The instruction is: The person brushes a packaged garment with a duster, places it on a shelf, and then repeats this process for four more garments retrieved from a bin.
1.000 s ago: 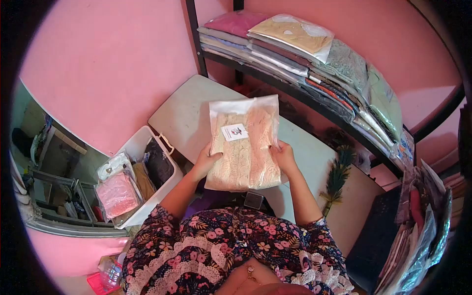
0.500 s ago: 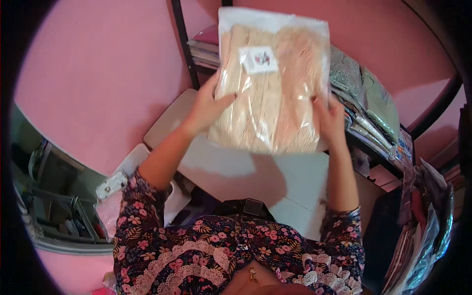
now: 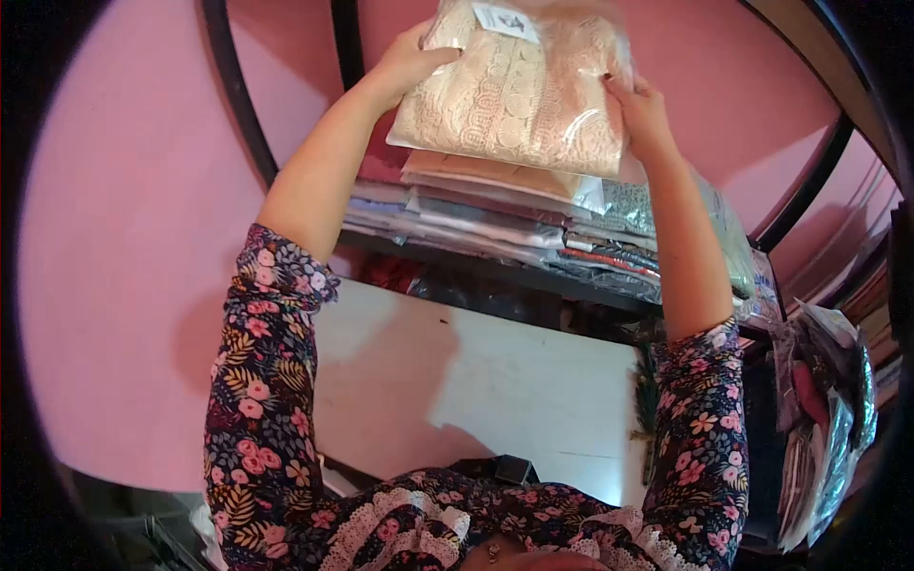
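Observation:
A clear plastic bag with a folded cream lace garment point(image 3: 519, 100) is held up at the top of the view, a small white label near its upper edge. My left hand point(image 3: 411, 67) grips the bag's left side, thumb on the front. On the right side my right hand point(image 3: 640, 109) holds it the same way. Just beneath and behind the bag, stacks of folded, bagged garments point(image 3: 457, 224) lie on a dark-framed shelf point(image 3: 495, 278).
Below the shelf is a white surface point(image 3: 514, 381). Bagged garments point(image 3: 824, 419) hang at the right edge. Dark metal posts point(image 3: 240, 95) stand against the pink wall point(image 3: 124, 238). Green tinsel-like strands point(image 3: 647, 390) are near my right sleeve.
Both hands have raised the bag and reached farther forward with it. The view has shifted, so the garment stacks on the shelf now show below the bag.

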### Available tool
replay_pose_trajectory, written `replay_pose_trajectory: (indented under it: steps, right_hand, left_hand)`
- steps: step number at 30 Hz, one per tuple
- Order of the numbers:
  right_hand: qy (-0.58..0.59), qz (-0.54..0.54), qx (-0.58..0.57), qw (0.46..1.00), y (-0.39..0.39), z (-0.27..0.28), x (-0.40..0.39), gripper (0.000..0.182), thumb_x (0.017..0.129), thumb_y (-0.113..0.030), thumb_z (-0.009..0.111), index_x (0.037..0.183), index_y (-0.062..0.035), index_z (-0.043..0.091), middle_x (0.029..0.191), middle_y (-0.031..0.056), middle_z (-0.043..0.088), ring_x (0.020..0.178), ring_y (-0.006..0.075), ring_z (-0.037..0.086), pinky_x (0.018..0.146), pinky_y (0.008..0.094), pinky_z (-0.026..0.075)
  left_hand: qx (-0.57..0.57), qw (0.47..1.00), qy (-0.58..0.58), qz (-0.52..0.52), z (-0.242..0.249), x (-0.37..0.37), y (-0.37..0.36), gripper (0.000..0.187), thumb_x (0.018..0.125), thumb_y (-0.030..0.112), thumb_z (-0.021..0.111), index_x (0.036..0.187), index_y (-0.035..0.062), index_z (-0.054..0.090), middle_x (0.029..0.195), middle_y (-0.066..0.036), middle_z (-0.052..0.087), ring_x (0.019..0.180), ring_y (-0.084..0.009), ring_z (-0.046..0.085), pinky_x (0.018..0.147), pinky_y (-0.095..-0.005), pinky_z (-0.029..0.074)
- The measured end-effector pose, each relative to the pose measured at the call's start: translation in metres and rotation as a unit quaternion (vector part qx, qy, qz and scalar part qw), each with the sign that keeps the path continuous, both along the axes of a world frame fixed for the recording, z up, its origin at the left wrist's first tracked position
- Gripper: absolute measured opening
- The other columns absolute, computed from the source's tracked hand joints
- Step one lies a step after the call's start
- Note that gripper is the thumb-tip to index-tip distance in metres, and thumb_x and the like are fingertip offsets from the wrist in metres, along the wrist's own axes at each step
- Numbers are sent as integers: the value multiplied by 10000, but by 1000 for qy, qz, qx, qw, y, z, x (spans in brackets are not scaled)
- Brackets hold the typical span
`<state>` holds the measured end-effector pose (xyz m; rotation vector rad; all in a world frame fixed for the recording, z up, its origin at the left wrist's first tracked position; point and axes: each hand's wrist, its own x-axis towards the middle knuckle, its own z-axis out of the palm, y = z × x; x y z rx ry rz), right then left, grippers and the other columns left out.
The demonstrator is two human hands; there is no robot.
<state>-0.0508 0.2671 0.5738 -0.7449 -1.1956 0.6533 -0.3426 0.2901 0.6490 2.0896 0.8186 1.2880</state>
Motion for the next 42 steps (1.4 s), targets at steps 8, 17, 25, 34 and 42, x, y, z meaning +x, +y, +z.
replay_pose_trajectory:
  steps: [8, 17, 25, 34, 42]
  right_hand:
    - [-181, -135, -159, 961, 28, -59, 2, 555, 732, -273, 718, 1117, 80, 533, 897, 185, 649, 804, 249, 626, 711, 351, 472]
    - [-259, -145, -164, 941, 32, -68, 4, 762, 734, -388, 710, 1264, 78, 421, 978, 232, 635, 871, 314, 633, 759, 369, 476]
    - [-189, -235, 9, 953, -70, -94, 32, 557, 862, -208, 586, 1351, -48, 373, 816, 94, 631, 657, 129, 575, 573, 264, 448]
    - [-205, 78, -261, 940, -212, -329, 28, 379, 870, -112, 529, 1240, -40, 500, 876, 79, 609, 670, 108, 521, 588, 245, 427]
    - [-646, -189, -150, 724, -295, -494, -34, 605, 913, -524, 329, 1433, -224, 255, 1445, 238, 233, 1317, 451, 220, 984, 639, 210]
  left_hand:
    - [-19, 919, 255, 301, -71, -28, 70, 906, 737, 400, 711, 1390, -25, 250, 1363, -257, 375, 1255, -310, 405, 1013, -352, 347]
    - [-71, 951, 165, 253, -86, -51, 74, 855, 760, 391, 691, 1400, 29, 255, 1292, -235, 463, 1103, -305, 538, 917, -365, 427]
    - [135, 977, -37, 164, -141, -96, -86, 558, 843, 30, 577, 1352, 67, 352, 1121, -103, 575, 868, -106, 556, 745, -228, 446]
    - [-285, 915, 148, 244, -346, -162, -366, 491, 846, 107, 580, 1308, 60, 422, 1061, -125, 622, 903, -193, 610, 806, -320, 474]
    - [-414, 793, 321, 310, -412, -110, -520, 628, 849, 312, 580, 1369, 58, 336, 1252, -239, 497, 1132, -380, 495, 975, -412, 382]
